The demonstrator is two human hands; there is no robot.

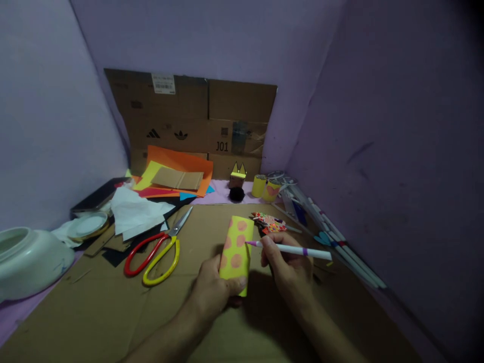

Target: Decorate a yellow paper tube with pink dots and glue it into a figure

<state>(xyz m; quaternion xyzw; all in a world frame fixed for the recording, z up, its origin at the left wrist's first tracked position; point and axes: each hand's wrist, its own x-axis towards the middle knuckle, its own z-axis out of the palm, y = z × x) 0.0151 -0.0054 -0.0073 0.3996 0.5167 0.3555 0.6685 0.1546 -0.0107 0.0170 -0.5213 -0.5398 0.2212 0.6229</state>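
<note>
My left hand (215, 286) grips a yellow paper-covered piece (242, 252) with pinkish-orange dots, its thumb across the lower end. The piece is held tilted up above the cardboard; whether it is a box or a tube I cannot tell. Between the fingers of my right hand (285, 262) is a white felt-tip marker (295, 249) with a purple tip and band. Its tip points left and meets the right part of the dotted face, near a dot. Behind the right hand lies a small bundle with red, white and orange speckles (270, 223), partly hidden.
Scissors (172, 242) with red and yellow handles lie left on the cardboard sheet (151, 312). Further left are white paper (138, 212) and a rounded white pot (34, 262). Coloured paper (181, 164) and yellow rolls (259, 186) are at the back; white sticks (351, 257) line the right wall.
</note>
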